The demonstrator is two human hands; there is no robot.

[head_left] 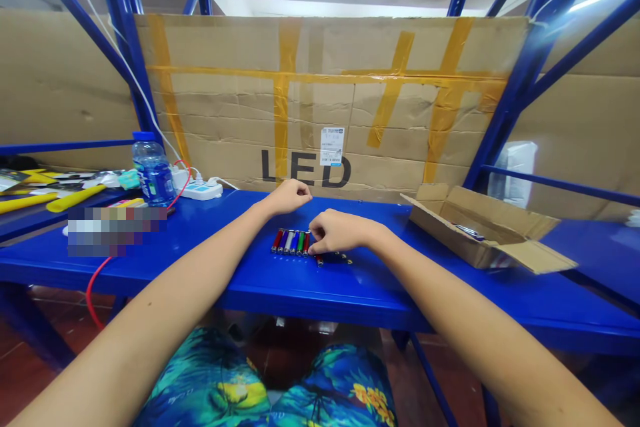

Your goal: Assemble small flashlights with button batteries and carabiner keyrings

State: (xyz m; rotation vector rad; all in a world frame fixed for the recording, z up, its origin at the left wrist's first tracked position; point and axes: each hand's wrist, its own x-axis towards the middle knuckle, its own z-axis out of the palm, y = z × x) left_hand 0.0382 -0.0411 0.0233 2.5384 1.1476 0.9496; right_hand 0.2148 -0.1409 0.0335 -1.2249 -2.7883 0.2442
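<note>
Midway between the table's [320,283] front and back edges, the right hand [337,230] bends its fingers just beside the right end of a row of small coloured tubes [293,242]; whether it grips one cannot be told. Near it, toward the front edge, lies a red tube [320,261]. Farther back, the left hand [289,197] is loosely curled, its grasp unclear. Rightward stands an open carton [445,231]; toward the back left corner, a bottle [153,173].
</note>
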